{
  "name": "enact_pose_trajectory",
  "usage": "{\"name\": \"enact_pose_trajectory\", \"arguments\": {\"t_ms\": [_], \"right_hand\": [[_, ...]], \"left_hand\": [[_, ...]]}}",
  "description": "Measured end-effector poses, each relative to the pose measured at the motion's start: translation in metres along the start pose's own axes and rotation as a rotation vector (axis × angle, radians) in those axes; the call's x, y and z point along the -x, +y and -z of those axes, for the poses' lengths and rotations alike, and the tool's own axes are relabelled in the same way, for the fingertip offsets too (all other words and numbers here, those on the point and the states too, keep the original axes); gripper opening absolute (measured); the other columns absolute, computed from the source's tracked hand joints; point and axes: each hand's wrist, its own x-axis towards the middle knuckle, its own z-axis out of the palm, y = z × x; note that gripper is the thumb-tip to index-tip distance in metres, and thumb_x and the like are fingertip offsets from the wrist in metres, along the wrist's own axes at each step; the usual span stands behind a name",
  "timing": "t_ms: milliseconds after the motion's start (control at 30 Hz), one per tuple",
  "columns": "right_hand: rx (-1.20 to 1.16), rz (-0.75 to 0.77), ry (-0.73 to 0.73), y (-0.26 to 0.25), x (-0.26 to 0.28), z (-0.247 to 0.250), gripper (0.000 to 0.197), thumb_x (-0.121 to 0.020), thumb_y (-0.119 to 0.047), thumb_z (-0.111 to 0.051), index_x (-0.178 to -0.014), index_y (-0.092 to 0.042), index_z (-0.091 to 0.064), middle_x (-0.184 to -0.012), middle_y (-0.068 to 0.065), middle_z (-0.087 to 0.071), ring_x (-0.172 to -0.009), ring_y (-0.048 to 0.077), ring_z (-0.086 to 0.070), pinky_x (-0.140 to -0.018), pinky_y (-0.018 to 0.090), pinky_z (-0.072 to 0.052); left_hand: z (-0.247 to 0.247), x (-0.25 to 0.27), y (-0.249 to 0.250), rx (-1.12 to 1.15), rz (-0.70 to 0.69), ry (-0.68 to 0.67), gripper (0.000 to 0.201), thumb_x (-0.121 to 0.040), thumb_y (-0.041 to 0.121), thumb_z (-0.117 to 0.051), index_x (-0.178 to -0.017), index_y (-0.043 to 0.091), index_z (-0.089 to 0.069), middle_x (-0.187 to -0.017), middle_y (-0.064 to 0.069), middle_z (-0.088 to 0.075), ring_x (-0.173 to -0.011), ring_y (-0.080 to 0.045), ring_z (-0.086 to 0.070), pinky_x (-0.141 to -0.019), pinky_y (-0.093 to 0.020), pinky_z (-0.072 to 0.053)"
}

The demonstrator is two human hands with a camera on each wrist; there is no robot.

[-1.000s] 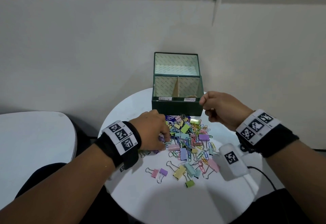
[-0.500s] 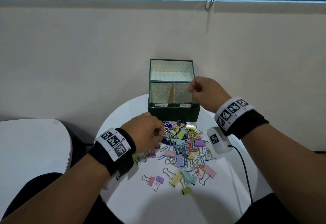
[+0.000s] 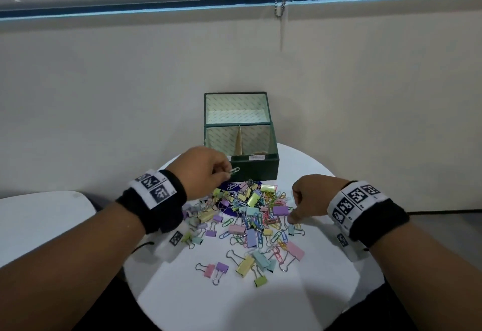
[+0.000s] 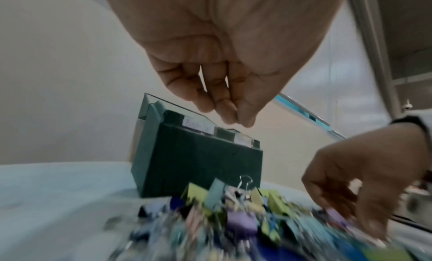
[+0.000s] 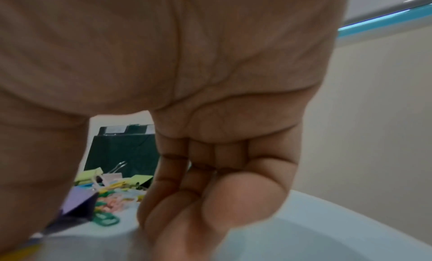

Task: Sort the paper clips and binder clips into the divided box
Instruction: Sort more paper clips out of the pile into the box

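Observation:
A dark green divided box stands open at the back of the round white table, its lid upright and a card divider splitting it in two. In front lies a heap of pastel binder clips and paper clips. My left hand pinches a pale paper clip just before the box's front left corner; its fingertips are pressed together above the box rim. My right hand reaches down at the heap's right edge, its fingers extended and holding nothing I can see.
A second white table sits to the left, across a gap. The wall runs close behind the box. Loose binder clips lie scattered toward the table's near side. A blue sheet shows under the heap.
My right hand has come back from over the box's right compartment down to the heap's right edge. My left hand has risen from the heap toward the box with a paper clip.

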Motion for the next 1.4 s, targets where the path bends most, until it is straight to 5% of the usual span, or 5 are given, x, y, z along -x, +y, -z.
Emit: {"name": "enact_pose_trajectory", "arguments": {"t_ms": [233, 500, 800, 1033, 1400], "right_hand": [[0.012, 0.020, 0.136, -0.010, -0.010, -0.008, 0.017, -0.073, -0.010, -0.071, -0.085, -0.021, -0.065, -0.083, -0.004, -0.067, -0.080, 0.015, -0.064, -0.071, 0.026, -0.056], [-0.009, 0.026, 0.222, -0.008, -0.014, -0.011, 0.024, -0.077, -0.013, -0.072, -0.098, -0.021, -0.064, -0.091, -0.002, -0.062, -0.085, 0.018, -0.061, -0.069, 0.026, -0.050], [-0.144, 0.037, 0.207, -0.007, -0.020, -0.016, 0.042, -0.070, 0.004, -0.068, -0.095, -0.028, -0.061, -0.086, -0.010, -0.060, -0.086, 0.015, -0.059, -0.066, 0.024, -0.050], [-0.175, 0.053, 0.435, -0.001, -0.019, -0.009, 0.022, -0.091, -0.009, -0.051, -0.101, -0.027, -0.060, -0.095, -0.004, -0.052, -0.087, 0.020, -0.054, -0.076, 0.029, -0.041], [-0.086, -0.117, 0.228, -0.007, -0.014, -0.006, 0.022, -0.087, -0.006, -0.054, -0.067, -0.016, -0.050, -0.075, 0.002, -0.057, -0.071, 0.020, -0.054, -0.067, 0.027, -0.045]], "left_hand": [[0.002, -0.066, 0.025, 0.114, 0.110, 0.101, 0.003, -0.092, 0.027, -0.068, -0.091, 0.028, -0.071, -0.082, 0.012, -0.067, -0.073, -0.005, -0.059, -0.065, -0.020, -0.044], [-0.005, -0.064, 0.032, -0.016, 0.022, 0.054, 0.021, -0.092, 0.029, -0.069, -0.112, 0.026, -0.072, -0.107, 0.007, -0.068, -0.098, -0.013, -0.063, -0.088, -0.027, -0.049], [-0.020, 0.022, 0.041, -0.353, -0.214, -0.506, 0.021, -0.085, 0.053, -0.067, -0.084, 0.032, -0.066, -0.077, 0.015, -0.064, -0.068, 0.002, -0.057, -0.070, -0.025, -0.053], [-0.027, 0.031, 0.026, -0.481, -0.192, -0.420, 0.015, -0.092, 0.047, -0.058, -0.096, 0.034, -0.064, -0.091, 0.014, -0.064, -0.082, -0.011, -0.058, -0.071, -0.028, -0.049], [-0.010, 0.030, 0.015, -0.387, -0.072, -0.179, 0.006, -0.093, 0.039, -0.057, -0.095, 0.036, -0.061, -0.090, 0.015, -0.056, -0.081, -0.011, -0.056, -0.073, -0.030, -0.052]]}}
